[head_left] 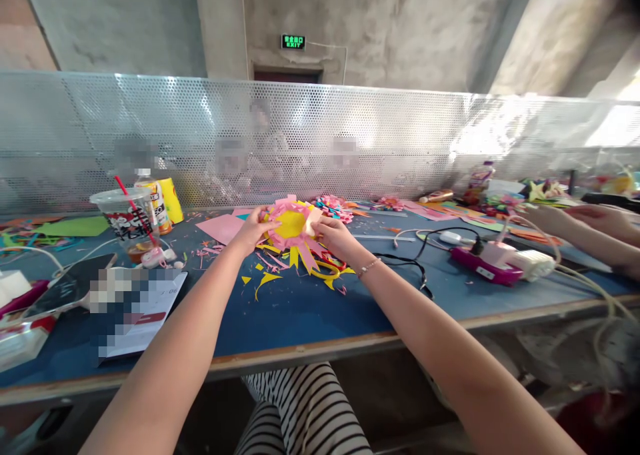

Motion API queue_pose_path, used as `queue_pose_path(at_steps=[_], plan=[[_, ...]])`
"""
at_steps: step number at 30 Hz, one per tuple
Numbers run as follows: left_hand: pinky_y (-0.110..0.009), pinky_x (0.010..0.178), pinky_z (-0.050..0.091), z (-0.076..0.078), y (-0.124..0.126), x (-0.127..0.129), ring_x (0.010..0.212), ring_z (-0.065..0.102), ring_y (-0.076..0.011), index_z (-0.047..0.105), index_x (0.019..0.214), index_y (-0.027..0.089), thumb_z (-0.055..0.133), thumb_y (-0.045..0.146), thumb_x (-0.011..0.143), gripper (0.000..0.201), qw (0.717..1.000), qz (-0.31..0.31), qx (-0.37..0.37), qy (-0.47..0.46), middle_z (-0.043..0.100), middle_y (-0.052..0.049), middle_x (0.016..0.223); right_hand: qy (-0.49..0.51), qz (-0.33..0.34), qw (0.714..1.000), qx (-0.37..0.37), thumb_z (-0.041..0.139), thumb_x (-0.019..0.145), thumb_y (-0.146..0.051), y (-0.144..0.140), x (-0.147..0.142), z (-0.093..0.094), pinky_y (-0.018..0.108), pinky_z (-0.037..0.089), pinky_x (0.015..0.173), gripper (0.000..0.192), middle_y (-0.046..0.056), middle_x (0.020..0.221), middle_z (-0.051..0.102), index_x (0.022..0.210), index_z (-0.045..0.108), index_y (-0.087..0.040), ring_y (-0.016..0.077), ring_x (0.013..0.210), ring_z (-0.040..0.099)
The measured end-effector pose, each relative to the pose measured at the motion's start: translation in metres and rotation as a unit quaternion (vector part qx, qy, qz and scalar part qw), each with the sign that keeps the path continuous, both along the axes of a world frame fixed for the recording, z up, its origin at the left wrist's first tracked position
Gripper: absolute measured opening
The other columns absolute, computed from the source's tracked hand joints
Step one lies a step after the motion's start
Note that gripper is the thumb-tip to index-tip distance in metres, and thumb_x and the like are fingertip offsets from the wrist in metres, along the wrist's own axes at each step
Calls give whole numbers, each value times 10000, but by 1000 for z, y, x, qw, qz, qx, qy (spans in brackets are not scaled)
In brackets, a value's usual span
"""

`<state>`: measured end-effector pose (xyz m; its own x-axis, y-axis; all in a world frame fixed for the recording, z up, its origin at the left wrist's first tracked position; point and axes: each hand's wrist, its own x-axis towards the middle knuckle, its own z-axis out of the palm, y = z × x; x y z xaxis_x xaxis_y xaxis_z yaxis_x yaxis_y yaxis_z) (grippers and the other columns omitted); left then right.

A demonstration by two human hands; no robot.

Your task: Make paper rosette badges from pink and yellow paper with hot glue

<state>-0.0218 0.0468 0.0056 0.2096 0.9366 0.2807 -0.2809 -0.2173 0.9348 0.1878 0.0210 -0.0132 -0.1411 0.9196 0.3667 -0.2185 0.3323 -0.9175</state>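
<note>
Both forearms stretch forward over the blue table [310, 315]. The left hand [254, 228] and right hand [336, 236] pinch opposite edges of a pink and yellow paper flower [293, 228], held just above yellow scraps [267, 278], right of the plastic cup [123, 218].

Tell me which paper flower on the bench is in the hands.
The big pink one with the yellow centre, between left hand and right hand. The smaller multicoloured flowers lie untouched behind it.
</note>
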Motion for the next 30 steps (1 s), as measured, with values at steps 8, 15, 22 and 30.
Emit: queue_pose_path(at_steps=[8, 15, 22, 30], plan=[[-201, 533, 443, -1, 11, -10, 610, 573, -107, 574, 759, 161, 751, 168, 486, 326, 997, 6, 47, 54, 565, 16, 672, -27, -4, 1000, 13, 744, 624, -370, 0, 1, 0, 232, 420, 619, 234, -17, 681, 546, 666, 613, -181, 84, 631, 492], [-222, 541, 465, 6, 1, -14, 627, 577, -99, 552, 990, 213, 709, 141, 526, 495, 994, -1, 7, 111, 566, 3, 843, 19, -16, 1000, 9, 769, 585, -389, -5, 0, 7, 210, 377, 532, 311, -48, 580, 457, 596, 537, -182, 67, 547, 431], [-229, 508, 482, 3, -1, -11, 582, 584, -115, 551, 893, 187, 717, 133, 512, 420, 977, -61, -46, 202, 595, 0, 757, -25, -43, 999, 9, 743, 598, -411, -3, 0, 4, 224, 376, 537, 300, -39, 608, 474, 627, 546, -187, 83, 568, 438], [-229, 465, 483, -1, 7, -6, 453, 551, -101, 512, 769, 192, 732, 136, 500, 352, 995, 79, -60, 32, 571, 45, 574, -69, -266, 936, 221, 571, 717, -328, -6, 1, 7, 293, 392, 714, 208, 28, 784, 504, 577, 477, -206, 178, 849, 464]])
